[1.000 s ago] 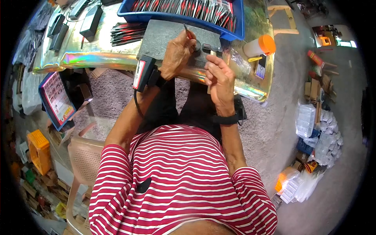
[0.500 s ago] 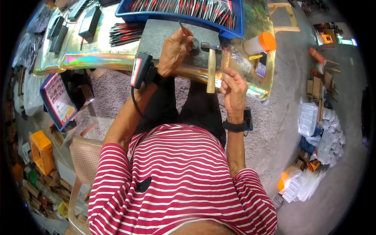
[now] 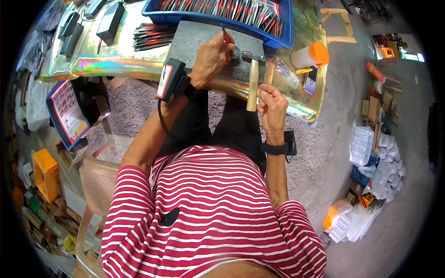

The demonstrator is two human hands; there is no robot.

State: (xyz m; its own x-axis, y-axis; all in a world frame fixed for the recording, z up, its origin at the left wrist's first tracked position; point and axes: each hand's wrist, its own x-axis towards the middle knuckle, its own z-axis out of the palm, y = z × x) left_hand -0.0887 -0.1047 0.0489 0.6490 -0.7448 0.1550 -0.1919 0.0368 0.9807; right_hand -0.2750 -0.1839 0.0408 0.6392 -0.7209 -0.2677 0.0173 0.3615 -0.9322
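Note:
My left hand (image 3: 212, 60) is closed around a slim dark-and-red piece (image 3: 225, 35), its narrow end sticking up past the fingers above a grey block (image 3: 190, 39). Beside those fingers a small round metal disc (image 3: 236, 52) rests on the block. A hammer (image 3: 253, 85) lies with its head on the block and its pale wooden handle pointing toward me over the table edge. Close against the right side of the handle is my right hand (image 3: 272, 104), fingers curled in a pinch. Whatever the pinch holds, if anything, is hidden.
Behind the block stands a blue bin (image 3: 199, 17) full of slim red-and-black pieces, with a pile of similar pieces (image 3: 153, 37) to its left. An orange-lidded jar (image 3: 308, 54), a phone (image 3: 310, 80) and clear plastic wrap (image 3: 286, 73) lie at right. Black adapters (image 3: 110, 23) sit at far left.
My right hand has shifted slightly left, up to the hammer handle, its fingers more curled. My left hand stays over the block, the piece in its grip turned slightly.

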